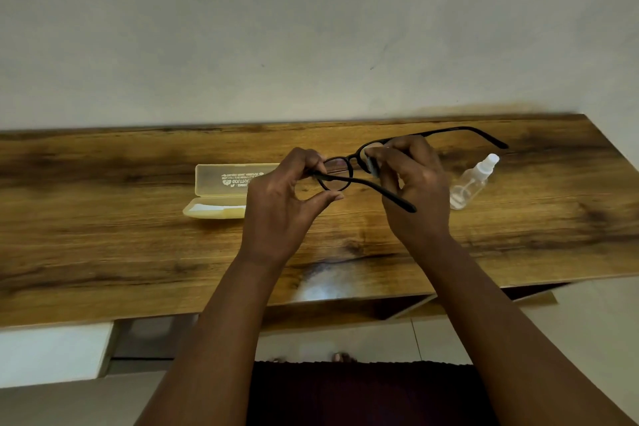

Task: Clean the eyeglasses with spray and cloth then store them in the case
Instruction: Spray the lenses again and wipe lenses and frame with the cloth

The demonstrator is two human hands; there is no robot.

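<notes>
Glasses [337, 176]: being held above the table [103, 235], between both hands.
Left hand [280, 204]: gripping one hinge.
Right hand [415, 190]: pinching cloth [372, 165] on lens.
Case [221, 194]: lying open, left.
Bottle [472, 183]: lying right.

Both forearms bare, no sleeves, no watch/rings seen; left hand [276, 204] & right hand [416, 190] w/ short nails; dark maroon garment [363, 394] at waist, below the desk [103, 252] edge.

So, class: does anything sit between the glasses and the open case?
Nothing visible does. The glasses are held above the table, just right of the open case; only the left hand holding them overlaps it.
</notes>
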